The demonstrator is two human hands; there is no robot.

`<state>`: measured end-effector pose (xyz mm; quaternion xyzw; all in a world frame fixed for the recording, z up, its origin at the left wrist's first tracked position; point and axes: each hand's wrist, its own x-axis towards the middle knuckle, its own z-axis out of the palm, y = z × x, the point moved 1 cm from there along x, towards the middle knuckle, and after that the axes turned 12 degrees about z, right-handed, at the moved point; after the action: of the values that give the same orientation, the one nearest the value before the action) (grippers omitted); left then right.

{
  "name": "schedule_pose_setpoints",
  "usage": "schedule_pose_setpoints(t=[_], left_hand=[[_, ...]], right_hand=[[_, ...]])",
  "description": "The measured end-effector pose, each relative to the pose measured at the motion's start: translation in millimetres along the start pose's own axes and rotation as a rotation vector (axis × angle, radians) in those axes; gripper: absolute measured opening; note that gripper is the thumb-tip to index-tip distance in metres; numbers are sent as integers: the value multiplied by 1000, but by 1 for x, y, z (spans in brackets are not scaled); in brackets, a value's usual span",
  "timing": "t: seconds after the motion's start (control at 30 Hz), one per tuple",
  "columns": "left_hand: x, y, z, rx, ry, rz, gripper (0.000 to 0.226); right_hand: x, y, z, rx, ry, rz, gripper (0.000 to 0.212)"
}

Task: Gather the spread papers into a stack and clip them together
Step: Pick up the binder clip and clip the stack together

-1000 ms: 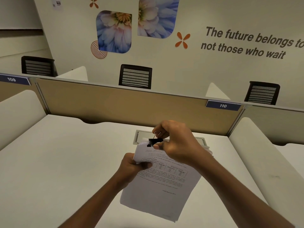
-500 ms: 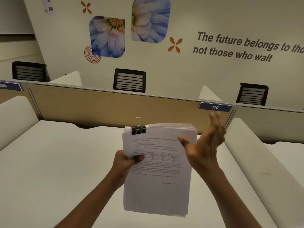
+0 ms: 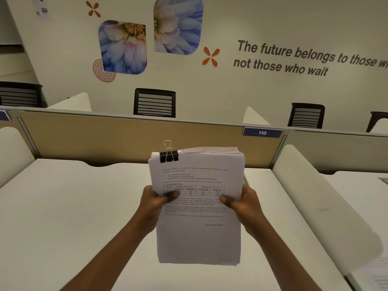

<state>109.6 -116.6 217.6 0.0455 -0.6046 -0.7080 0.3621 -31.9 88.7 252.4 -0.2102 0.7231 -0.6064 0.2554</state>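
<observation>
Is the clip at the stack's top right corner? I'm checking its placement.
No, the black binder clip grips the paper stack at its top left corner.

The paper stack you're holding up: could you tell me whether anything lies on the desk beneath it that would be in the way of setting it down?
Nothing visible does. The desk below the clipped paper stack shows only bare white surface.

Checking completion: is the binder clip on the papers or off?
On. The binder clip grips the paper stack at its top left corner.
</observation>
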Motion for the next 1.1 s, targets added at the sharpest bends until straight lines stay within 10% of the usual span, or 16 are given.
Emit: schedule_pose_setpoints(t=[1.1], left_hand=[[45,-145,147,151,143,-492,25]], right_hand=[[87,90,-153,-170,190,271,27]])
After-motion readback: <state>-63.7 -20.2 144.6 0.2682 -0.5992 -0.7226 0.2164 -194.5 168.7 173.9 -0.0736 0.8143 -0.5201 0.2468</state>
